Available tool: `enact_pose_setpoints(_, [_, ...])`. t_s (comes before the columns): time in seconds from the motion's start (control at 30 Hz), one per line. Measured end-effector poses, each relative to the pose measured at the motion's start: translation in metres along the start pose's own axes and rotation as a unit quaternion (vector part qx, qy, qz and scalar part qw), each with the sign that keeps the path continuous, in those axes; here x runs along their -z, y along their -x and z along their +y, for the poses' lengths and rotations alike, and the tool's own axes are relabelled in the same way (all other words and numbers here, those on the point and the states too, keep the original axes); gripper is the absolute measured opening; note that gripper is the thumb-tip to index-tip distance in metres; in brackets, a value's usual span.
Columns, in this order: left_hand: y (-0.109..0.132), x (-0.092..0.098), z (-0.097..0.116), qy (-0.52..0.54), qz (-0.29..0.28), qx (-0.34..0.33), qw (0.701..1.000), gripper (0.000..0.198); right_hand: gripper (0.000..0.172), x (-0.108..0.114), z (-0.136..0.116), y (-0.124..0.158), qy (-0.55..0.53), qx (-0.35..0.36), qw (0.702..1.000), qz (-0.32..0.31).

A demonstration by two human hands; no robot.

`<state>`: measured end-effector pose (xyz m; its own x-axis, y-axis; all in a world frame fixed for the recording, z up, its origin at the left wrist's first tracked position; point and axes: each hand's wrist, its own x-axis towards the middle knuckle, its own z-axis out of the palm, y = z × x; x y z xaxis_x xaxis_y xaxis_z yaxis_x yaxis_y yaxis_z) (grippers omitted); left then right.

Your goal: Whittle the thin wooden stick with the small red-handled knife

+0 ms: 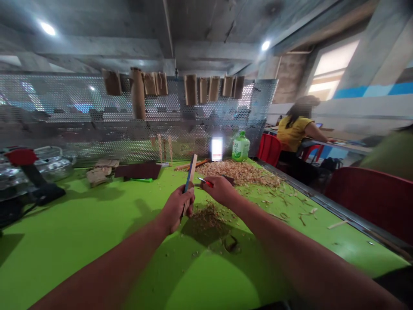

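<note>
A low concrete room with a beamed ceiling and round ceiling lights holds a long bright green surface (200,275) that runs away from the person. Along its far side stands a perforated metal screen (64,103), with tubes of brown paper (190,88) hanging in a row across it. Beyond the right edge, a bright window (332,64) sits behind a co-worker (295,133) in a yellow shirt, seated at another table. Two red chairs (368,198) stand near the surface's right edge.

On the surface, a loose heap of pale wood shavings (238,172) spreads toward the screen, with finer curls (206,217) scattered below the hands. Farther back are a dark flat board (138,171), a green plastic bottle (241,147), and a few slim carved wooden pieces (164,148) standing upright. A glaring white rectangle (217,149) beside the bottle may be a lit phone, but the glare hides it.

The left hand (177,209) has its grip clamped around a flat wooden stick (190,176), blue along one edge, held upright above the surface. The right hand (221,190) has its grip closed on a small red-handled knife (205,182), its blade just beside the stick.
</note>
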<state>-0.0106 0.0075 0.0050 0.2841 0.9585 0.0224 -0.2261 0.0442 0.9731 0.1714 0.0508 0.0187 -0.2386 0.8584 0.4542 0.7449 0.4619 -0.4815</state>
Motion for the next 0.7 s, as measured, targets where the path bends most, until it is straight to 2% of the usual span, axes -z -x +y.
enact_pose_setpoints(0.13, [0.003, -0.003, 0.004, 0.048, -0.018, 0.009, 0.999, 0.035, 0.027, -0.001, -0.006, 0.006, 0.097, 0.016, 0.994, -0.044])
enact_pose_setpoints(0.3, [0.006, -0.007, 0.006, 0.058, -0.035, 0.022, 0.997, 0.028, 0.043, 0.001, -0.017, 0.009, 0.201, -0.016, 0.978, -0.061])
enact_pose_setpoints(0.47, [0.010, -0.012, 0.010, 0.034, -0.013, 0.032, 0.999, 0.019, 0.037, 0.002, -0.026, 0.008, 0.247, -0.016, 0.965, -0.084])
enact_pose_setpoints(0.63, [0.019, -0.020, 0.016, 0.016, 0.008, 0.035, 0.999, 0.012, 0.034, 0.005, -0.025, 0.004, 0.257, -0.011, 0.965, -0.054])
enact_pose_setpoints(0.7, [0.023, -0.024, 0.017, 0.019, 0.008, 0.047, 0.999, 0.016, 0.034, 0.006, -0.022, 0.002, 0.252, -0.024, 0.967, -0.034])
